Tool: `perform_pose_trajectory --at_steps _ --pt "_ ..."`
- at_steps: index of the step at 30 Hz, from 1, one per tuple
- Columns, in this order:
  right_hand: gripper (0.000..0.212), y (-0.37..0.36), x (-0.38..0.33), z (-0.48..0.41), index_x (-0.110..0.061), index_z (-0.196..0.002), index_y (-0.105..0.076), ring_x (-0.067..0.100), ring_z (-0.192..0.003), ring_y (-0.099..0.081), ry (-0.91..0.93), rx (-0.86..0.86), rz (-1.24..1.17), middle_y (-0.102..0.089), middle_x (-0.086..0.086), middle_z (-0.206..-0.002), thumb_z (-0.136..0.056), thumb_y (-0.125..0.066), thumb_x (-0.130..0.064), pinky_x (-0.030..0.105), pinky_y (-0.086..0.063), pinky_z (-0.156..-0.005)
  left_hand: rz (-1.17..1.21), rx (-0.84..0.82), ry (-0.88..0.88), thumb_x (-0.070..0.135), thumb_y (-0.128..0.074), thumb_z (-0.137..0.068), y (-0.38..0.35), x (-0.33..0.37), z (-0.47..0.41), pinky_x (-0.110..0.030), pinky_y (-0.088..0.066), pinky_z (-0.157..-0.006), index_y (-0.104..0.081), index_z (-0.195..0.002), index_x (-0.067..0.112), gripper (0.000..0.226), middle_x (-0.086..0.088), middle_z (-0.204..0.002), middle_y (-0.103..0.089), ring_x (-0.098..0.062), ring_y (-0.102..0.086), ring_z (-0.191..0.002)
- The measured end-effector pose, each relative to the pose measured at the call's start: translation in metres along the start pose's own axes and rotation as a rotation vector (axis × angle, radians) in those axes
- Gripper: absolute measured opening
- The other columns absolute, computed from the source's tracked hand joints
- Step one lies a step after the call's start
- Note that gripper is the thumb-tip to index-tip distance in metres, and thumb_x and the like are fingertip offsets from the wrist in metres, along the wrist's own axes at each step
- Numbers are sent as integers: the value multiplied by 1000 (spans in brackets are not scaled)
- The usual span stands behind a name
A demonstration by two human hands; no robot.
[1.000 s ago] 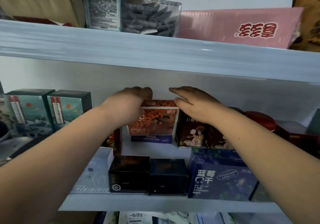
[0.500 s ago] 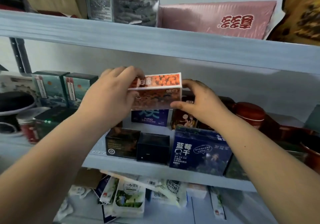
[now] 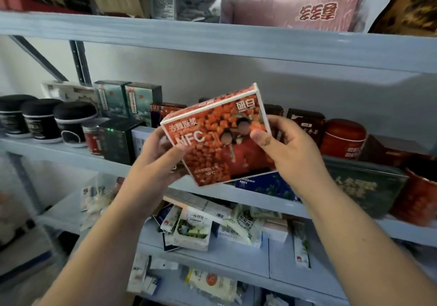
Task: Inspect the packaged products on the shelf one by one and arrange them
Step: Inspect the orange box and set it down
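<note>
- My left hand (image 3: 157, 164) grips the orange box's (image 3: 218, 138) left edge
- My right hand (image 3: 287, 145) pinches its right side
- Box tilted, held in front of the middle shelf (image 3: 71, 154)

Orange berry-print box (image 3: 220, 140); pale blue shelf (image 3: 212, 43).

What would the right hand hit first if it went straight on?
The orange box that it grips: the right hand points up-left into it. Past the box, depth is unclear.

Orange printed cardboard box (image 3: 220, 138) tilted, gripped by left hand (image 3: 156, 164) and right hand (image 3: 290, 147), before grey metal shelf (image 3: 236, 45)
</note>
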State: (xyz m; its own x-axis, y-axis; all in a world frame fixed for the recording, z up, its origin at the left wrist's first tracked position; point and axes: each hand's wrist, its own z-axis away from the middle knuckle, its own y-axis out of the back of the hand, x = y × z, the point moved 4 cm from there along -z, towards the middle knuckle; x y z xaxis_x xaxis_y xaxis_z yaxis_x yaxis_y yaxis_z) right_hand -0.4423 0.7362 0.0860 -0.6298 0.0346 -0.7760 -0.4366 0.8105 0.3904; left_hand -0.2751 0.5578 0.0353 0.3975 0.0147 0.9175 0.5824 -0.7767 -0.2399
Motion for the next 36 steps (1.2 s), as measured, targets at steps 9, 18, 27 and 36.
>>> perform_pose_trajectory --at_steps 9,18,27,36 --pt "53 -42 25 56 -35 -107 -72 17 -98 -76 -215 89 -384 -78 -7 -107 -73 -72 -75 53 -61 -87 193 12 189 18 -57 -92 14 -46 42 -53 -60 -74 -62 -130 22 38 -14 -122 -71 -35 -72 -102" --pt "30 -94 23 76 -43 -117 -68 16 -110 -73 -382 103 -602 -76 -7 -117 -90 -61 -54 52 -56 -100 167 73 188 15 -57 -98 53 -41 37 -41 -59 -60 -68 -120 34 32 -8 -105 -77 -25 -75 -83" --pt "30 -149 19 88 -46 -123 -67 19 -121 -67 -506 170 -653 -74 -6 -122 -95 -58 -48 50 -52 -103 142 -11 228 4 -48 -101 105 -42 41 -43 -58 -58 -70 -121 38 45 -7 -104 -76 -27 -75 -82" --pt "44 -192 1 105 -17 -88 -80 21 -62 -72 -648 148 -811 -77 9 -80 -104 -47 -41 33 -57 -46 206 61 419 10 -59 -98 158 -50 47 -25 -48 -37 -68 -101 20 14 -6 -88 -68 -14 -67 -57"
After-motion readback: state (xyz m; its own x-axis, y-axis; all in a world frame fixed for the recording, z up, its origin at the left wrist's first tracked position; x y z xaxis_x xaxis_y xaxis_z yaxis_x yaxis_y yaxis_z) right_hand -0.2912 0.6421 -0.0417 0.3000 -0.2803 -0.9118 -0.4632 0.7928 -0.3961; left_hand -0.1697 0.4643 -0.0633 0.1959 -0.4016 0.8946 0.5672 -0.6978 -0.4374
